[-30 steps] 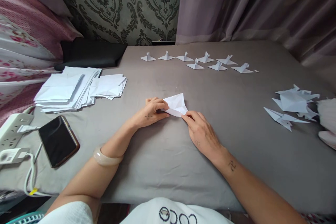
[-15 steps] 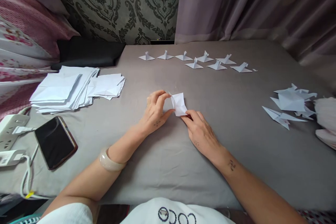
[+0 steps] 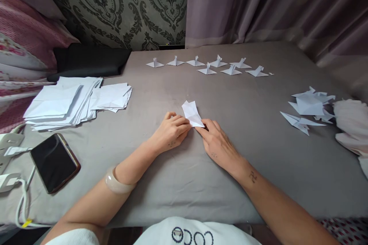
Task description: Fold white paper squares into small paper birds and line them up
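Observation:
A small creased piece of white folded paper is held between my two hands, just above or on the grey cloth at the middle of the table. My left hand pinches its lower left corner, fingers curled together. At the lower right corner, the thumb and forefinger of my right hand grip the paper's edge. Its far end stands free with a pointed corner. Beyond my hands, several white origami birds stand in two loose rows.
To the left lie a stack of white paper, a smaller pile and a phone beside a power strip with cables. More folded paper shapes and a pale cloth are at the right. A black folded item sits far left.
My left hand has moved from the paper's upper left side down to its lower left corner, its fingers closing. The paper now looks longer and narrower. The view has shifted slightly.

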